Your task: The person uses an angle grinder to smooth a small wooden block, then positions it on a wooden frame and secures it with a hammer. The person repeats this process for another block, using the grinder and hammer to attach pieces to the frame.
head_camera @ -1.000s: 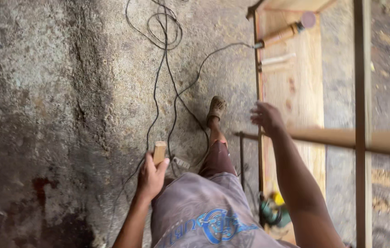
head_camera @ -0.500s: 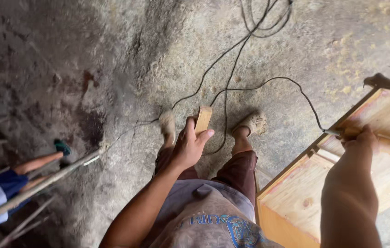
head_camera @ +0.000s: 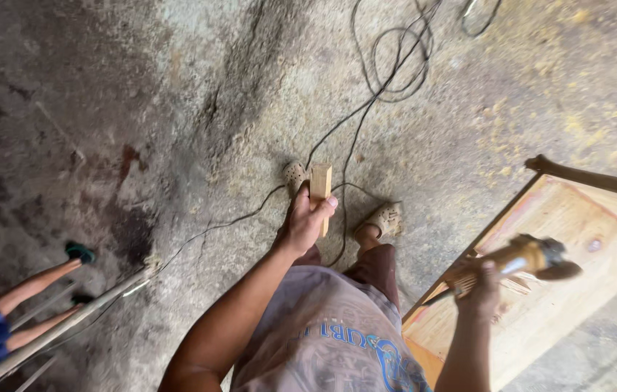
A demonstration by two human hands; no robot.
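The left hand [head_camera: 302, 225] is closed around a short wooden block [head_camera: 320, 190], held upright above the rough concrete floor [head_camera: 141, 109]; it looks light, stiff and dry, easy to take by its middle. The right hand [head_camera: 481, 284] wraps the handle of a power tool [head_camera: 530, 258], likely heavier, over a pale plywood board [head_camera: 577, 254]. Black cables [head_camera: 388, 65] trail across the floor.

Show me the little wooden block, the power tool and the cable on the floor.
wooden block [head_camera: 321, 181]: head view, on its upper end above the left hand [head_camera: 305, 223].
power tool [head_camera: 530, 256]: head view, on its yellowish body, gripped by the right hand [head_camera: 480, 289].
cable [head_camera: 392, 69]: head view, on the coiled loop.
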